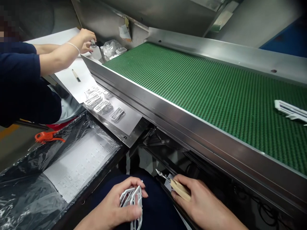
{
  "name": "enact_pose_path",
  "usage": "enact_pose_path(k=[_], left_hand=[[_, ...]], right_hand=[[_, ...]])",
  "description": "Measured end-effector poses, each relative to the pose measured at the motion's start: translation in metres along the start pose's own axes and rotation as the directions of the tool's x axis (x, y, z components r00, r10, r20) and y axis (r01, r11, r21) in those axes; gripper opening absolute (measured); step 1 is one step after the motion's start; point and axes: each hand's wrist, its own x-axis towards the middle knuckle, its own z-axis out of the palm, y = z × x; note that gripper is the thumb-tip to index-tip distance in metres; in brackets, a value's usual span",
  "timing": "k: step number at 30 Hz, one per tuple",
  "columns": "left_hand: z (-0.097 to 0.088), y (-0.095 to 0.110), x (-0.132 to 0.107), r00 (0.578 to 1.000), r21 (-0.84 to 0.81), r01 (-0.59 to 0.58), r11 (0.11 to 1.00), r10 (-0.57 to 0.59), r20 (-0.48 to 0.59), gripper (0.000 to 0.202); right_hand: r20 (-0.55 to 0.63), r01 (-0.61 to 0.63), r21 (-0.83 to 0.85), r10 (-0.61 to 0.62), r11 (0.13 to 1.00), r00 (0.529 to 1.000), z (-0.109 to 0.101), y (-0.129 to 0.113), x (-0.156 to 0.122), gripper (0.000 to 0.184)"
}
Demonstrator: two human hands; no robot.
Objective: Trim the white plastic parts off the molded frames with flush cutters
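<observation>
Low at the front, above my lap, my left hand is closed around white slotted plastic frames, with the thumb pressed on their near side. Just to the right, my right hand grips a pair of nippers with cream handles. The nippers' metal tip points up and to the left, apart from the frames. Ahead on a metal ledge lie a pile of similar slotted parts and a single one set apart from it.
A green conveyor belt with metal side rails carries a white part at right. A co-worker's hands hold something at upper left, near a knife. An orange-handled tool rests on a plastic-lined tray.
</observation>
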Motion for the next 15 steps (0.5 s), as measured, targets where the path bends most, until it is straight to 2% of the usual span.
enact_pose_path(k=[2, 5, 7, 10, 12, 15], left_hand=[[-0.001, -0.006, 0.004, 0.996, -0.1, -0.031, 0.995, 0.022, -0.088, 0.055], [0.001, -0.003, 0.007, 0.976, -0.267, 0.006, 0.964, -0.064, -0.21, 0.056], [0.004, 0.003, 0.006, 0.966, -0.344, 0.028, 0.939, -0.114, -0.233, 0.055], [0.01, 0.011, 0.005, 0.96, -0.411, 0.057, 0.91, -0.163, -0.227, 0.053], [0.013, 0.013, 0.003, 0.959, -0.4, 0.077, 0.913, -0.178, -0.221, 0.056], [0.016, 0.012, 0.001, 0.961, -0.335, 0.092, 0.938, -0.173, -0.218, 0.06]], right_hand=[[-0.055, -0.033, -0.102, 0.028, 0.994, 0.998, 0.008, 0.014, 0.002, 0.016], [-0.184, -0.074, -0.345, 0.01, 0.936, 0.983, 0.012, 0.026, 0.002, 0.044], [-0.21, -0.002, -0.319, -0.069, 0.948, 0.975, 0.011, 0.025, 0.0, 0.051], [-0.199, 0.209, -0.174, -0.242, 0.962, 0.95, 0.009, 0.01, -0.003, 0.051], [-0.205, 0.31, -0.174, -0.343, 0.935, 0.917, 0.011, 0.001, -0.003, 0.047], [-0.223, 0.363, -0.221, -0.41, 0.905, 0.885, 0.016, -0.007, 0.0, 0.038]])
